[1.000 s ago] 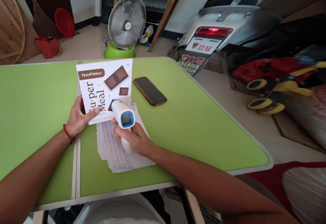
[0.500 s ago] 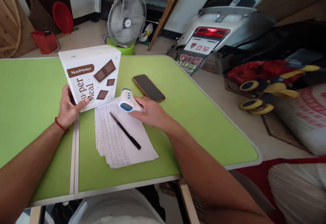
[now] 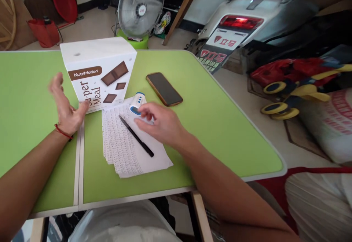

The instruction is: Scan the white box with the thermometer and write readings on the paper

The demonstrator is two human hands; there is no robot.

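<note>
A white NutriMotion box (image 3: 110,57) with brown chocolate pictures stands on the green table (image 3: 220,139). Beside its lower left corner is my left hand (image 3: 67,110), fingers spread and slightly blurred, the thumb near the box's front. A white and blue handheld thermometer (image 3: 139,99) lies by the top of the written sheets (image 3: 121,143). Just in front of it hovers my right hand (image 3: 162,123), with fingers loosely curled and apart, holding nothing; it hides the thermometer's handle. A black pen (image 3: 137,137) rests slantwise on the sheets.
A phone in a brown case (image 3: 164,88) lies right of the thermometer. Past the far table edge stands a fan (image 3: 141,9) on a green stool. A white scooter (image 3: 233,18) is parked at the right, with yellow-wheeled items (image 3: 291,95) and a sack (image 3: 332,124) nearby.
My left hand has let go of the box and opened leftward. The thermometer has been laid down and my right hand has released it. The view has shifted slightly.
</note>
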